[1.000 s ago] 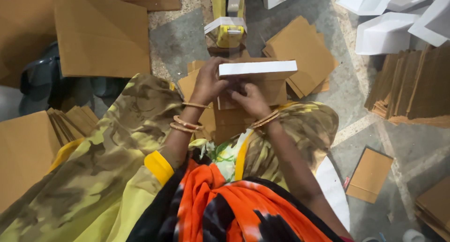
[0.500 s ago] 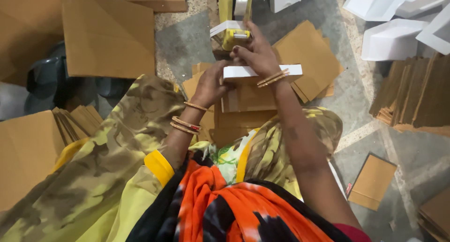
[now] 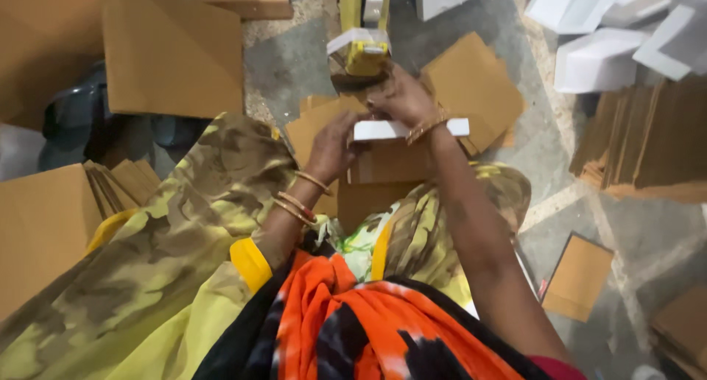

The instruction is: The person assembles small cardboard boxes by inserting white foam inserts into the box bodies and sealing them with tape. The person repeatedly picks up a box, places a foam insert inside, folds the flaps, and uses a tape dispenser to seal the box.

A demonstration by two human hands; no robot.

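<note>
Holding a flat white box (image 3: 383, 129) pinched in left hand (image 3: 331, 148); right hand (image 3: 401, 96), fingers curled, reaches toward yellow tape dispenser (image 3: 364, 56). Taping step, likely; next needs a steady pull.

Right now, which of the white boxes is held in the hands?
The flat white box in front of the person, between both hands; the other white boxes lie untouched on the floor at upper right.

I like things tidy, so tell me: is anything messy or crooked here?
Yes. Brown cardboard sheets lie scattered on the floor at all angles, some overlapping, not in one neat stack. White boxes at the top right are tumbled together. The left hand and right hand hold a flat white box, which looks undamaged.
</note>
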